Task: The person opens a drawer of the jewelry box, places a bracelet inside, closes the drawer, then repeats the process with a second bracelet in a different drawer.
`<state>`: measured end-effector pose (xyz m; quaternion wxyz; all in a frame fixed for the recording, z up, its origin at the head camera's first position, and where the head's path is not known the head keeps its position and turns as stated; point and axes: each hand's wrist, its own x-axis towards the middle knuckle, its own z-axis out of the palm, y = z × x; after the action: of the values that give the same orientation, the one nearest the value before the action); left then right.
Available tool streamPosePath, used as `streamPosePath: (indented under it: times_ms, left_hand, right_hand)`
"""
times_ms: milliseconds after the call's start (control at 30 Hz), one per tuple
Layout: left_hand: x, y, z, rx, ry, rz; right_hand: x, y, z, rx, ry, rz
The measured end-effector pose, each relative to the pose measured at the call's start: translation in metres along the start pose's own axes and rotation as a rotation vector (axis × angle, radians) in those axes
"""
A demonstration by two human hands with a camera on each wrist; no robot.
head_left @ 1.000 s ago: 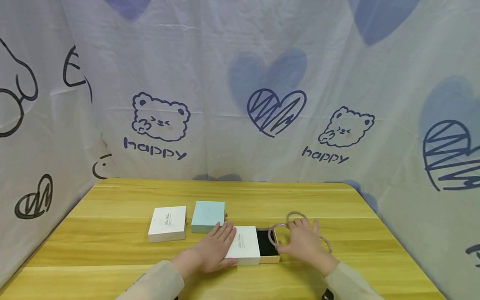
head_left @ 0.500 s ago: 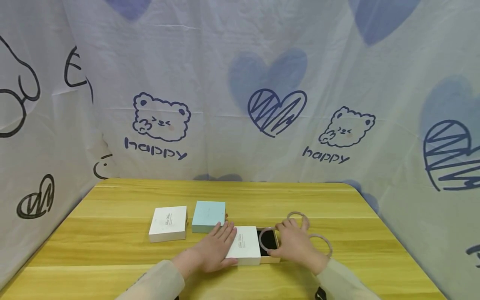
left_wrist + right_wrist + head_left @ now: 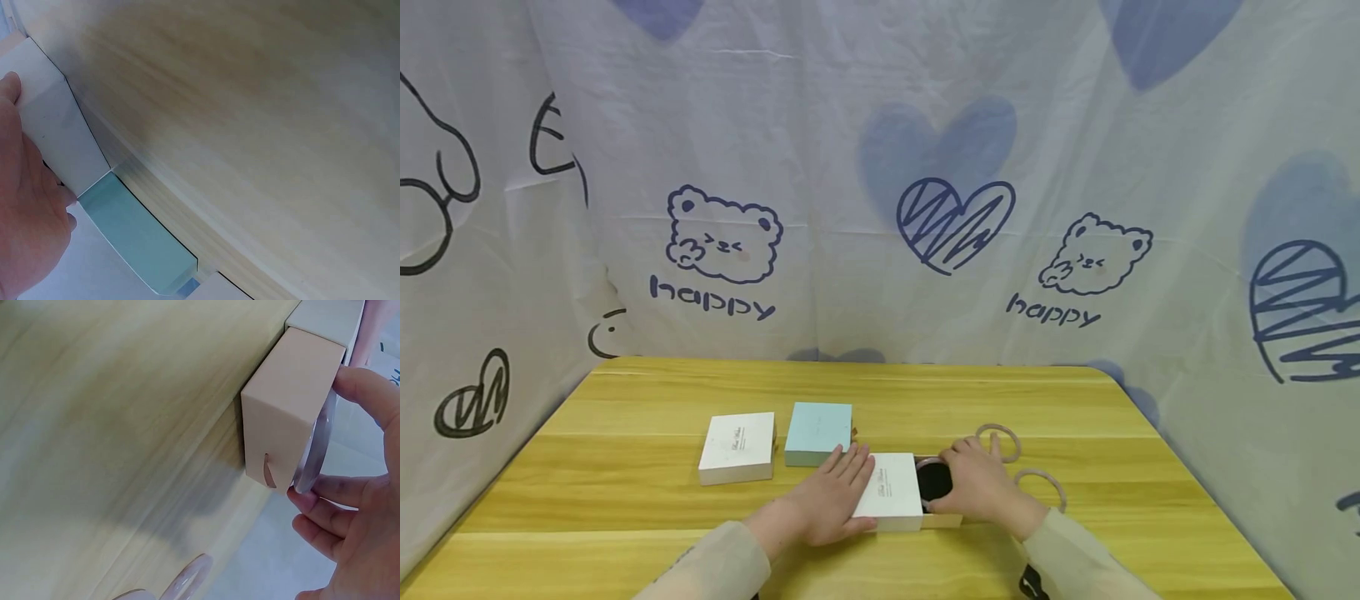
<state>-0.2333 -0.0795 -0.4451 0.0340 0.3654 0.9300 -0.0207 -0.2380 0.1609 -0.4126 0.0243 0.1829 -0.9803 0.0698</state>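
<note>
Cloth-walled booth (image 3: pixel 842 250) with wooden table (image 3: pixel 647 450)

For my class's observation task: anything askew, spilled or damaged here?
Nothing stands out; no spill or damage shows. The drawer juts partway from its box, but the right hand holds a ring at its opening, so that seems deliberate.

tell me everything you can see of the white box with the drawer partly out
The white box is flat and squarish, card-like, with small dark lettering on top. Its peach-toned drawer is slid partly out toward the person's right, showing a black lining inside; a small ribbon pull shows on its end. The box lies flat on the wooden table. The left hand rests on it, while the right hand holds a bangle at the drawer's opening.
</note>
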Motion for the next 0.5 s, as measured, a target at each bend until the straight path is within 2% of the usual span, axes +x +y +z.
streamPosePath:
  times_ms: [267, 500]
  left_hand:
    - [-0.0018, 0.0022, -0.0038, -0.004, -0.004, -0.005]
    - [-0.0041, 0.0032, -0.0076, -0.014, -0.004, -0.003]
  right_hand:
    - [0.0026, -0.0010, 0.0016, 0.043, -0.005, -0.051]
    - [0.0048, -0.0032, 0.0017, 0.033, -0.065, -0.033]
